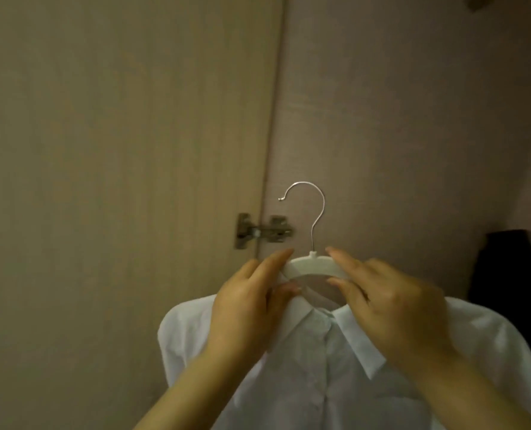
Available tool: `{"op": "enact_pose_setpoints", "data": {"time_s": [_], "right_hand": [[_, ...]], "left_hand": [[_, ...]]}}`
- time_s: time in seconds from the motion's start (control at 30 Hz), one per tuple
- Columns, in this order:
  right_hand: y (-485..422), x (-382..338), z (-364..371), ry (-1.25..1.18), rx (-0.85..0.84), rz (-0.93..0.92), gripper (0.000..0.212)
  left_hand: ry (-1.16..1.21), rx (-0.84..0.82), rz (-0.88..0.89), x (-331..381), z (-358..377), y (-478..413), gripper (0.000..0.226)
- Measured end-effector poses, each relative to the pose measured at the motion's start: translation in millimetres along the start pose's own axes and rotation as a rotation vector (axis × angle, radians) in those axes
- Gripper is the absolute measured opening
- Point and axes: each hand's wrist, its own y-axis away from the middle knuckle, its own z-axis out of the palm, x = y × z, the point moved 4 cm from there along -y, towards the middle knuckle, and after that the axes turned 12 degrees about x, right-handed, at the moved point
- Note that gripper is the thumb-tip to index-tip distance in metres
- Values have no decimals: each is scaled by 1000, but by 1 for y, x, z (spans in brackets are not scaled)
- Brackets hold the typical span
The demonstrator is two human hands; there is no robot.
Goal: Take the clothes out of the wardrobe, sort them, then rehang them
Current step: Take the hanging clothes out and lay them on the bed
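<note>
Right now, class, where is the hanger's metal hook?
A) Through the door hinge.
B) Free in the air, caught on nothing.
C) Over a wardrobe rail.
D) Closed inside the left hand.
B: the hook stands bare above the white hanger, touching no rail, while the left hand and right hand pinch the hanger on either side, by the shirt collar.

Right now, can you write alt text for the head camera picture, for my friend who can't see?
Two hands pinch a white hanger carrying a white shirt, left hand and right hand either side of its metal hook. Behind: a door hinge and a dark garment.
</note>
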Motion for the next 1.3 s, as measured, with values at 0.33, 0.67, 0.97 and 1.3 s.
{"op": "enact_pose_setpoints", "data": {"time_s": [0.33,0.67,0.97,1.3], "right_hand": [[-14,-173,72,-502,-61,100,55],[-61,-379,102,-938,-120,-35,45],[-100,-600,137,-1242,-135,-105,47],[-125,-798,167,-1451,-183,-133,45]], "left_hand": [[-567,210,-53,-86,-193,38,38],[-812,450,-88,-151,-385,72,36],[-1111,610,-46,-231,-570,105,31],[-1256,634,-115,-306,-720,138,31]]}}
